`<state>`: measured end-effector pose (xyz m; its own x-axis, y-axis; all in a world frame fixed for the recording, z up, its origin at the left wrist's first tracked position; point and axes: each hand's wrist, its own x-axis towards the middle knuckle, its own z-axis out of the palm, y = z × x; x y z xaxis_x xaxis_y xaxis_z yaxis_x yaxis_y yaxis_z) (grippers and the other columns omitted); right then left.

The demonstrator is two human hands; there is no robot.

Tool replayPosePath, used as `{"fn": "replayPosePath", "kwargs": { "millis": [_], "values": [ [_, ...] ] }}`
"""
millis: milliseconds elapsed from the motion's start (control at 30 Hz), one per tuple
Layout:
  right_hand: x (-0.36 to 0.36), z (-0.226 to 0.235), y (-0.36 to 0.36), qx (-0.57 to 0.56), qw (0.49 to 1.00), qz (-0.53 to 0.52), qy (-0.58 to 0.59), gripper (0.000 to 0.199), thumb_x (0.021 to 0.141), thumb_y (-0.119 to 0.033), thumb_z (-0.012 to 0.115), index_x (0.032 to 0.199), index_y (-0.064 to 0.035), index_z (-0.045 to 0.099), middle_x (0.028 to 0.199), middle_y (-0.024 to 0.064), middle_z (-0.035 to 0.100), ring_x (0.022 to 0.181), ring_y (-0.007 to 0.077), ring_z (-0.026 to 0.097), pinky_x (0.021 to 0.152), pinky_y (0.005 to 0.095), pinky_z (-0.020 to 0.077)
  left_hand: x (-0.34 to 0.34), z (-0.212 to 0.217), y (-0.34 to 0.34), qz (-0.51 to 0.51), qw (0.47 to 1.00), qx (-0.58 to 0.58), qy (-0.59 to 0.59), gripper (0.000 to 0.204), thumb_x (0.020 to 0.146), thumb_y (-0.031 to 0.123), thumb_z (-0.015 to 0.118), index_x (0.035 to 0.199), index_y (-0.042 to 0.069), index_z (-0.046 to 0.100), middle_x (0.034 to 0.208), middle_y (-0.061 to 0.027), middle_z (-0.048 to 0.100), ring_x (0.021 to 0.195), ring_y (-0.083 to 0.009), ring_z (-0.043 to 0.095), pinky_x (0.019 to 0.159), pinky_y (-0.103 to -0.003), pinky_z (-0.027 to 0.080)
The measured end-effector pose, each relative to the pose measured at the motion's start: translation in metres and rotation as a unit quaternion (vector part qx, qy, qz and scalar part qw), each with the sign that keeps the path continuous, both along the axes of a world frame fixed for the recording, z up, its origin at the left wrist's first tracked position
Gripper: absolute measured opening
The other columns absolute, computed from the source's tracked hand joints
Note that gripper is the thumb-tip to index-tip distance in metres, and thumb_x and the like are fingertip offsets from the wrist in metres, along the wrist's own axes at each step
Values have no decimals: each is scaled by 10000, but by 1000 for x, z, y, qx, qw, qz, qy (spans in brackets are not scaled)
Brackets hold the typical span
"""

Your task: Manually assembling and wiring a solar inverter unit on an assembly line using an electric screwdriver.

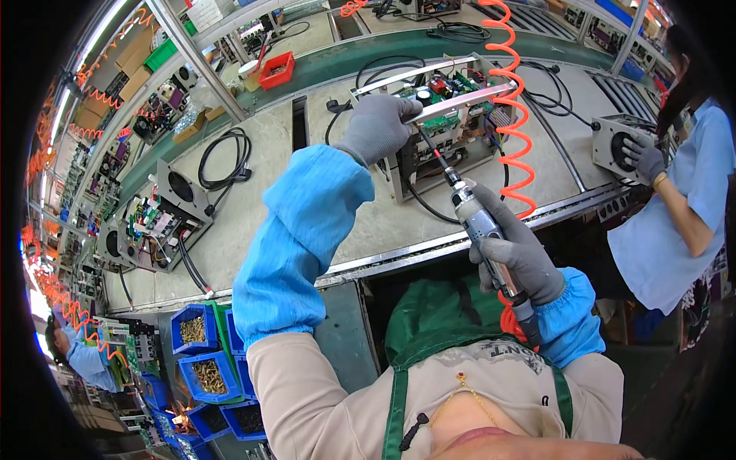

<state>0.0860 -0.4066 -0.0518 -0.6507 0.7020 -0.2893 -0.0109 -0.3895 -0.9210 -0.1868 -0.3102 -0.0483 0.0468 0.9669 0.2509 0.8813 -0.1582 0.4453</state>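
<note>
A metal chassis [469, 100] with its inside exposed stands on the bench in front of me, showing green circuit boards and wiring. My left hand [379, 126], in a grey glove, grips the chassis at its near left corner, thumb toward the top bar. In my gloved right hand [521, 261] is a pneumatic screwdriver [477, 218], fingers wrapped round its body. The tool slants up and left, its long bit at the near side of the chassis, close to my left hand. Whether the tip touches a screw cannot be made out.
An orange coiled air hose [515, 165] hangs beside the chassis on the right. Another unit [165, 218] and a black coiled cable [226, 165] lie to the left. Blue bins [205, 376] of screws stand lower left. At right, a co-worker's gloved hand [644, 157] touches another unit.
</note>
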Motion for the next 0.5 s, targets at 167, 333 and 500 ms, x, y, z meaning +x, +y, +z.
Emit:
{"fn": "replayPosePath", "kwargs": {
  "millis": [167,333,500],
  "values": [
    [-9,4,-3,33,999,-10,-36,913,694,-242,606,1526,-214,230,880,138,554,532,157,554,502,271,520,-3,-1,-1,-4,1000,22,21,369,779,153,679,1146,187,691,963,-120,709,883,-291,678,836,-353,531],
    [1,-1,0,-30,999,-8,22,870,725,-132,570,1524,-181,229,962,144,557,552,168,578,532,304,530,-3,20,-21,-59,997,47,30,561,710,142,747,1246,54,607,1318,-168,542,1165,-317,559,995,-367,441],
    [-2,0,-5,-32,999,-1,42,882,724,-145,567,1529,-185,210,961,156,558,552,169,574,528,299,531,-43,0,-23,-102,991,1,91,550,657,175,767,1159,17,609,1329,-147,490,1247,-337,447,1045,-390,385]
  ]
}}
